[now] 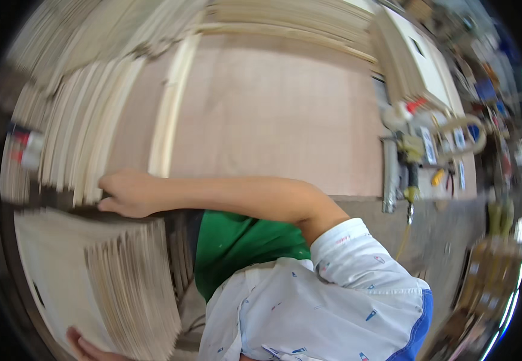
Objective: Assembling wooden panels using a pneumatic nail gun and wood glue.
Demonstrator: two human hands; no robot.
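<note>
Plywood sheet (279, 114), flat and reddish-brown, fills the middle of my head view, with a single pale wooden strip (175, 105) lying lengthwise across its left part. Left of that, a row of wooden strips (83, 135) sits packed side by side, their near ends toward the person.

The right arm crosses in front of the body, over the near edge of the sheet, so the right hand (131, 192) is at those near ends. Its fingers are curled; motion blur and the angle mean I cannot tell whether they grip a strip or only touch one. The left hand (92, 350), cut off by the lower edge, has its visible fingers extended and loosely parted, with nothing seen in them, near a stack of thin boards (131, 289).

To handle the strips cleanly, I would pinch just one near its end, keep its neighbours from spreading, and raise it before swinging it, so it doesn't scrape the sheet. A long piece would probably need the left hand for support.

At the sheet's right side I can make out an olive-green air tool (411, 147) and a white bottle (396, 114), both well apart from either hand.
</note>
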